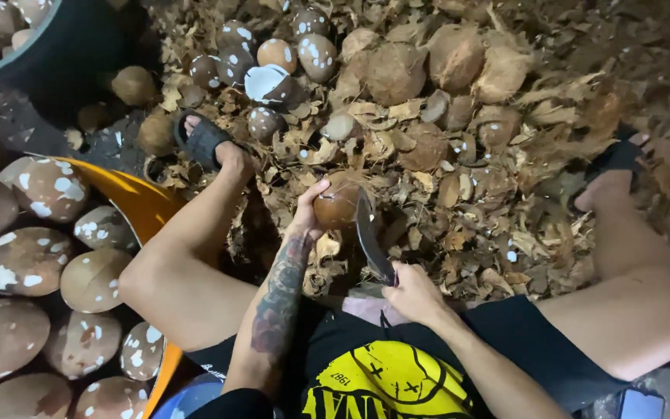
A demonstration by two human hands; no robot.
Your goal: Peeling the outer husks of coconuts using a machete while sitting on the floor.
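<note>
My left hand (308,211) grips a round brown coconut (336,203) from its left side, holding it between my knees. In my right hand (411,292) is the handle of a dark curved knife (369,234), whose blade rises up against the coconut's right side. I sit low with both legs spread; my left foot in a black sandal (203,141) rests among the husk scraps.
An orange-rimmed tub (129,195) at the left holds several peeled, white-flecked coconuts (44,188). Husk chips (474,194) cover the ground ahead. Beyond them lie unpeeled coconuts (397,71), peeled ones (277,54) and a dark basin (48,39). My right foot (610,182) is at the right.
</note>
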